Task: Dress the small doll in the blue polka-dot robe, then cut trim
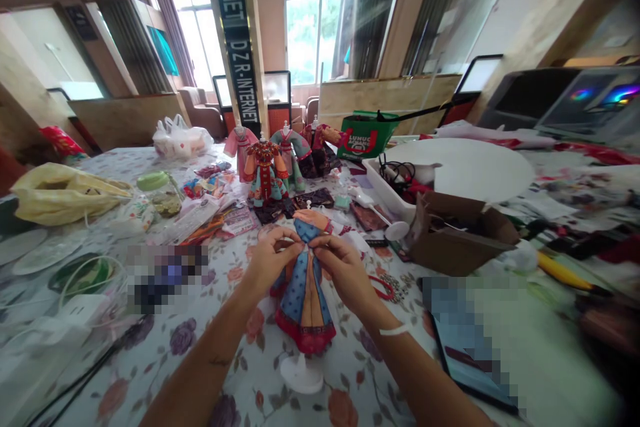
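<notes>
A small doll dress [305, 293] in blue and orange with a red hem stands upright on a round white stand [302, 375] near the table's middle. My left hand [278, 255] pinches the dress at its waist from the left side. From the right, my right hand [340, 261] pinches the same waist area, its fingertips close to those of the left. Above both hands show the blue bodice and an orange sleeve [311, 219]. What exactly lies between the fingertips is too small to make out.
Several dressed doll stands [267, 173] stand behind. A cardboard box [457, 237] and white tray [387, 193] are at the right, above a tablet [470, 347]. A red ring [381, 288] lies beside my right hand. Left are a jar [159, 193], yellow bag [65, 193] and cables [83, 280].
</notes>
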`<state>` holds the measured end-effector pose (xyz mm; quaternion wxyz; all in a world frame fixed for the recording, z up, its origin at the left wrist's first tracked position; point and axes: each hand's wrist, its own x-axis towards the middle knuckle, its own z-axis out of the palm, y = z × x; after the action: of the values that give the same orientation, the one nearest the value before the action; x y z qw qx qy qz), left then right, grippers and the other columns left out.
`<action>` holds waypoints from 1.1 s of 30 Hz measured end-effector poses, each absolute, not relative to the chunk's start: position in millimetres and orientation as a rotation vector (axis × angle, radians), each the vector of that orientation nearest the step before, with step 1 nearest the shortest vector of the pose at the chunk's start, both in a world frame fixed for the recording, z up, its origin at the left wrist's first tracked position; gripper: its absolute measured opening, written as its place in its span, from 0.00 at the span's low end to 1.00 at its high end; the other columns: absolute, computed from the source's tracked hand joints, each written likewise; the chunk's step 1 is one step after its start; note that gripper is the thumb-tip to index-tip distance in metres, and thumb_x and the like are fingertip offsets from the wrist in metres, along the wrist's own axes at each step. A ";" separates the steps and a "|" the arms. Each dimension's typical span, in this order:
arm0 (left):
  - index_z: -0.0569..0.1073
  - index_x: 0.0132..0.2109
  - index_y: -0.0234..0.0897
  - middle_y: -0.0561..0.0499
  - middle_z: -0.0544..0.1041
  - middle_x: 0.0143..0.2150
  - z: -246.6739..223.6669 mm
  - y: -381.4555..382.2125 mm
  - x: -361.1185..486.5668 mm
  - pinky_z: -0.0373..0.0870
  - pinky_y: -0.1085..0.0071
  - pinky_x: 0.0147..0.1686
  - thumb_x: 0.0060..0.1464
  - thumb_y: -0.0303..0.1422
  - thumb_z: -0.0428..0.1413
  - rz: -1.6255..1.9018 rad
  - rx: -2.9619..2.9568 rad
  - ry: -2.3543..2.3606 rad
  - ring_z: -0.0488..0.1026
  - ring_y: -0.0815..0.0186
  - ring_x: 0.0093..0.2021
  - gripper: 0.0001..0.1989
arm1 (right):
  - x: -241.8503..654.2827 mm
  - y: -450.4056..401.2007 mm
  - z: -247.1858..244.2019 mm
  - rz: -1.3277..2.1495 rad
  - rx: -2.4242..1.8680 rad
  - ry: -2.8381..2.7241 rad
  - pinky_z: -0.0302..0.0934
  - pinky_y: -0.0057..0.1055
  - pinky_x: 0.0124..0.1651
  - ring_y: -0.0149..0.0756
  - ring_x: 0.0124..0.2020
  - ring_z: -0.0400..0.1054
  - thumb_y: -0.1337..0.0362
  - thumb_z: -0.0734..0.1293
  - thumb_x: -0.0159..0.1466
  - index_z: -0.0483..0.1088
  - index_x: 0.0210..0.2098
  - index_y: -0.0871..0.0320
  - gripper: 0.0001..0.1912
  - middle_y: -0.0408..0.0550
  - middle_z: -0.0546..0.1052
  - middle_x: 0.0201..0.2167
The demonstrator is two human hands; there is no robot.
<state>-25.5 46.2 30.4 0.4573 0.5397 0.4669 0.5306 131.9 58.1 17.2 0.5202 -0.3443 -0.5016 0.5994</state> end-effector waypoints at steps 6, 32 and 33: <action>0.79 0.38 0.35 0.47 0.75 0.41 31.8 46.6 -28.5 0.68 0.69 0.47 0.50 0.31 0.59 1.352 1.458 1.126 0.72 0.63 0.45 0.08 | 134.0 59.8 17.7 1.399 -0.807 -1.172 0.58 0.28 0.31 0.32 0.27 0.65 0.64 0.71 0.51 0.73 0.29 0.56 0.06 0.41 0.73 0.25; 0.78 0.34 0.36 0.44 0.70 0.46 35.0 37.3 -22.4 0.73 0.70 0.41 0.52 0.30 0.58 1.354 1.723 1.269 0.71 0.61 0.48 0.04 | 139.8 62.1 14.3 1.323 -0.725 -1.352 0.63 0.33 0.40 0.38 0.36 0.69 0.61 0.74 0.51 0.76 0.27 0.56 0.07 0.46 0.75 0.34; 0.78 0.34 0.36 0.44 0.70 0.47 35.6 36.8 -22.6 0.73 0.70 0.41 0.52 0.30 0.58 1.352 1.733 1.275 0.72 0.61 0.48 0.04 | 139.7 61.8 14.8 1.324 -0.717 -1.357 0.63 0.33 0.41 0.38 0.37 0.69 0.60 0.74 0.51 0.76 0.27 0.56 0.07 0.46 0.75 0.34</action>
<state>-22.6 36.8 35.6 0.2958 0.6515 0.4795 0.5081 139.7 61.8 14.8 0.5290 -0.3001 -0.5683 0.5542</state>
